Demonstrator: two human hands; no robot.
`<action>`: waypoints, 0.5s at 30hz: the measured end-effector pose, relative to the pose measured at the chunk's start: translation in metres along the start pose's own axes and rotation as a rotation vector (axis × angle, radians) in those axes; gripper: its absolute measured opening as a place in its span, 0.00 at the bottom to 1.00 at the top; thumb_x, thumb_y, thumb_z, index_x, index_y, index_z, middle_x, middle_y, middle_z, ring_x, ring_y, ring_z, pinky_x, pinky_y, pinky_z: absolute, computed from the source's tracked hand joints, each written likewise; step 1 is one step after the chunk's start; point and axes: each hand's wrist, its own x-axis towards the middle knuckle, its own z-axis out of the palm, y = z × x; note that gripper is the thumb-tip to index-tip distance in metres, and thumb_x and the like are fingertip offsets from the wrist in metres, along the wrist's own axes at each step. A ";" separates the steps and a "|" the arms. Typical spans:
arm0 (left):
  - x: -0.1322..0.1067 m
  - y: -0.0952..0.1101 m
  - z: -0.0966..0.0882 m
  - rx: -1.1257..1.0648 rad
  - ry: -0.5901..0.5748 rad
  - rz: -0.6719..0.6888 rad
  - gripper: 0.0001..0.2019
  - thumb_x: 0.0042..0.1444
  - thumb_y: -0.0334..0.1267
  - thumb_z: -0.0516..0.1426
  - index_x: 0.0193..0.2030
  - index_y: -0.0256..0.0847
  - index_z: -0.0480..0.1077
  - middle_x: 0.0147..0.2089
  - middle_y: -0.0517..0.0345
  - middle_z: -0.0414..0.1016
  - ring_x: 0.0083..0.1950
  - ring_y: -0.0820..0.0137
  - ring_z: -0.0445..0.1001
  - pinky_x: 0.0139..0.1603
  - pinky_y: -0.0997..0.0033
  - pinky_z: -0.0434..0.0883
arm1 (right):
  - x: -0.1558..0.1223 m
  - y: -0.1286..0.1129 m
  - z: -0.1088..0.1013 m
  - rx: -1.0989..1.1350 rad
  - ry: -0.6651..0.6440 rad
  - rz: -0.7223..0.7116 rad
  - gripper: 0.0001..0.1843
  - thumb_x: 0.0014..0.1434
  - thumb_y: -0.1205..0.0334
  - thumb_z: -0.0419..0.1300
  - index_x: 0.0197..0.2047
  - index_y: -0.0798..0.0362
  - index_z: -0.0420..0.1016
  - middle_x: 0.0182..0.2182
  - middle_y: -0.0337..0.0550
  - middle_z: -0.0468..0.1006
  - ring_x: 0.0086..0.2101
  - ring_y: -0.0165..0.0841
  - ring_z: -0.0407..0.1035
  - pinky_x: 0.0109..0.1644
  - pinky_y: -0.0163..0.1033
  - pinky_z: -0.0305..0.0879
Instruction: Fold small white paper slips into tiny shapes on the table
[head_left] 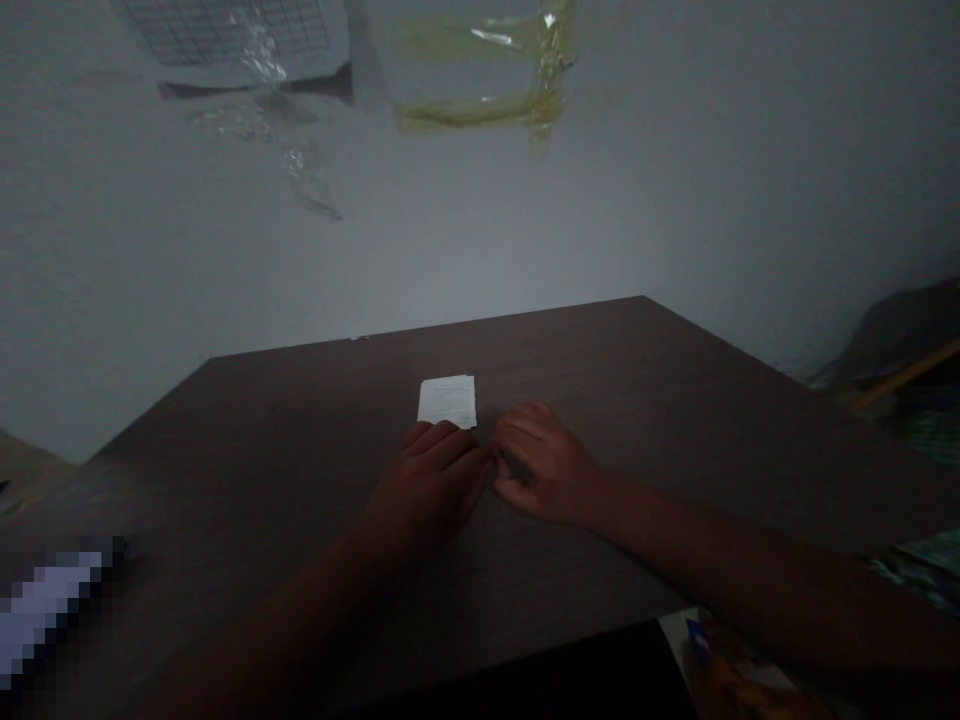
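Brown wood-grain tabletop [300, 430], broad and dark, its far edge along a pale wall [480, 230]. Upon it, near the middle: one small stack of white, squarish paper or card [448, 400], marked with fine grey lines, its edges slightly out of line. Left hand [431, 480], bare, back upward, fingers bent and bunched, placed just on the near side of the stack and hiding part of its near edge; whether the two touch cannot be told. Right hand [544, 465], bare, loosely curled with a narrow hollow between thumb and fingers, set to the right of the stack. The fingertips of both hands come together, or very nearly so — whether anything is pinched there cannot be made out. On the wall: glossy yellowed tape strips [551, 70] forming an angular outline; crumpled clear tape [307, 175]; a white sheet with a dark grid [225, 30], upper left. At the left edge: one pixelated object, pale with a dark border [52, 600], details obscured. At lower right: a red-orange and blue printed item [739, 680], partly cut off by the frame — kind unclear.
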 end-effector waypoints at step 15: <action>-0.012 -0.015 -0.003 -0.018 0.063 0.002 0.09 0.77 0.31 0.54 0.45 0.39 0.75 0.40 0.55 0.80 0.41 0.63 0.74 0.45 0.62 0.70 | -0.005 0.030 -0.009 -0.070 -0.007 0.170 0.09 0.59 0.72 0.58 0.36 0.47 0.66 0.32 0.42 0.75 0.36 0.39 0.70 0.45 0.46 0.65</action>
